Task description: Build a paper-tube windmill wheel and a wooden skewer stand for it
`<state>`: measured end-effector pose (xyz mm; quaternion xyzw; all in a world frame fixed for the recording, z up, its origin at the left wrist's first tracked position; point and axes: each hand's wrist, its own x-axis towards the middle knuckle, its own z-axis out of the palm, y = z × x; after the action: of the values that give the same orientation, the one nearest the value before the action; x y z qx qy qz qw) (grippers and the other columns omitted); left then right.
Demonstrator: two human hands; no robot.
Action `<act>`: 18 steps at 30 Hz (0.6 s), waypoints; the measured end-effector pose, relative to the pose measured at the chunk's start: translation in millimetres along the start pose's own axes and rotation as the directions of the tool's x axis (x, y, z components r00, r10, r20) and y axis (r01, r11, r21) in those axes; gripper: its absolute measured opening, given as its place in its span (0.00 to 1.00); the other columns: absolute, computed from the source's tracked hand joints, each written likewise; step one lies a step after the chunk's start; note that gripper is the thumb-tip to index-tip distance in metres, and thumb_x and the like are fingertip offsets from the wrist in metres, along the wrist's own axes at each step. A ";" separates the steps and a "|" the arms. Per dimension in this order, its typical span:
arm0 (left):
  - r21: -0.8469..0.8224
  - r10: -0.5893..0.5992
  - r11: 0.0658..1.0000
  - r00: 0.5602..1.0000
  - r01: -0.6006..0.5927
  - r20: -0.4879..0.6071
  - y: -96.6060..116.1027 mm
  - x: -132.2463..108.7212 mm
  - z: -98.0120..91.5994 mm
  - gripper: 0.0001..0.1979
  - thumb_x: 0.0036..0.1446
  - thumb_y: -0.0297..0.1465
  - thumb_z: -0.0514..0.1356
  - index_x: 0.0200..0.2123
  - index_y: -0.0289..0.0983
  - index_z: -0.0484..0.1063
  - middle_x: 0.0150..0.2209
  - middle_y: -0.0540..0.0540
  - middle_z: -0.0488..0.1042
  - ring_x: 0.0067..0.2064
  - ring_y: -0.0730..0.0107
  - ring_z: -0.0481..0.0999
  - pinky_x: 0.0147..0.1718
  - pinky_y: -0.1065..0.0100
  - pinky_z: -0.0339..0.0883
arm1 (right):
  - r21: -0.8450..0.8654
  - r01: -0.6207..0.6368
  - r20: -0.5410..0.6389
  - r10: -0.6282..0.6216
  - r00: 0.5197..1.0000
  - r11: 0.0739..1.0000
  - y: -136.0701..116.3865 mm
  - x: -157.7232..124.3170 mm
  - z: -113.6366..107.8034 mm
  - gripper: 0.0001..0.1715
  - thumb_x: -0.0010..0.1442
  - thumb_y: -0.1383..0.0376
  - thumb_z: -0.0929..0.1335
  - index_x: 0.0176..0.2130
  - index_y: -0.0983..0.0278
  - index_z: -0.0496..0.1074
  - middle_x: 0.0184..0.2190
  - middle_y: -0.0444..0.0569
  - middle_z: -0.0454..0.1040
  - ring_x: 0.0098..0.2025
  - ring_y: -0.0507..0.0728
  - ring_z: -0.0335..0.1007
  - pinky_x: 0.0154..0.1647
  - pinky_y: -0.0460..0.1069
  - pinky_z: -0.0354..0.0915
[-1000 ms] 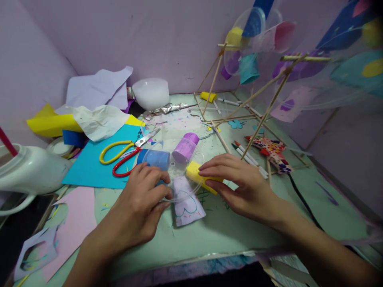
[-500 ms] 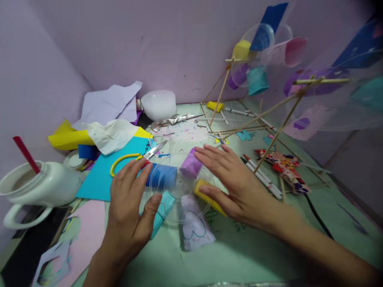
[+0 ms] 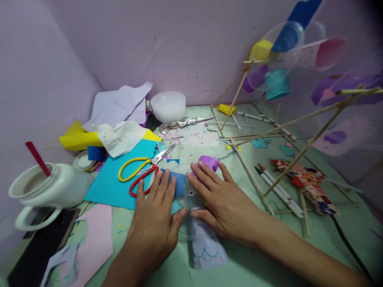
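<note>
Both hands lie palm down over a clear plastic disc that has coloured paper cups around its rim. My left hand is flat with fingers stretched, covering the left side near a blue cup and most of a teal one. My right hand rests on the right side, fingers spread, hiding the yellow cup. Beyond its fingertips shows a purple cup. A whitish cup with a drawn heart points toward me. Scissors with yellow and red handles lie just past my left fingertips on a turquoise sheet.
At right stands a stick frame bearing discs with coloured cups. Markers and a flower-patterned glue gun lie inside it. On the left are a white mug, a dark phone and paper scraps.
Both hands have lowered from above the disc and now lie flat on it and its cups. The view has shifted, so the surroundings appear further right.
</note>
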<state>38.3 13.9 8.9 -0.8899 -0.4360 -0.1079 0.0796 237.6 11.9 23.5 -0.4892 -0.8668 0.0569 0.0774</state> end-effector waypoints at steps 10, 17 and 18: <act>0.033 -0.038 0.999 0.997 0.036 0.069 0.5 0.1 2.0 0.27 0.60 0.38 0.49 0.58 0.29 0.61 0.61 0.39 0.59 0.63 0.44 0.53 0.57 0.40 0.42 | 0.057 0.015 0.043 -0.018 0.999 0.998 -0.8 2.3 0.1 0.43 0.60 0.50 0.60 0.62 0.77 0.53 0.64 0.64 0.47 0.66 0.68 0.38 0.64 0.66 0.44; -0.034 -0.110 0.993 0.990 0.114 0.086 1.6 1.4 -0.7 0.26 0.60 0.39 0.48 0.58 0.32 0.62 0.61 0.43 0.59 0.64 0.48 0.52 0.58 0.41 0.39 | 0.050 0.005 0.094 -0.010 0.996 0.999 -2.4 4.5 -3.5 0.44 0.60 0.49 0.60 0.63 0.77 0.52 0.64 0.64 0.45 0.66 0.69 0.37 0.63 0.67 0.45; -0.032 -0.109 0.993 0.990 0.112 0.089 1.8 1.9 -1.1 0.26 0.60 0.38 0.48 0.58 0.33 0.62 0.61 0.43 0.59 0.64 0.47 0.52 0.58 0.41 0.39 | 0.053 0.003 0.097 -0.008 0.995 0.999 -2.6 4.2 -3.7 0.44 0.60 0.49 0.60 0.62 0.77 0.52 0.64 0.64 0.45 0.66 0.69 0.37 0.63 0.67 0.45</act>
<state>40.7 14.1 10.3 -0.8696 -0.4854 -0.0815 0.0380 234.1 14.3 27.9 -0.4814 -0.8690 0.1034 0.0482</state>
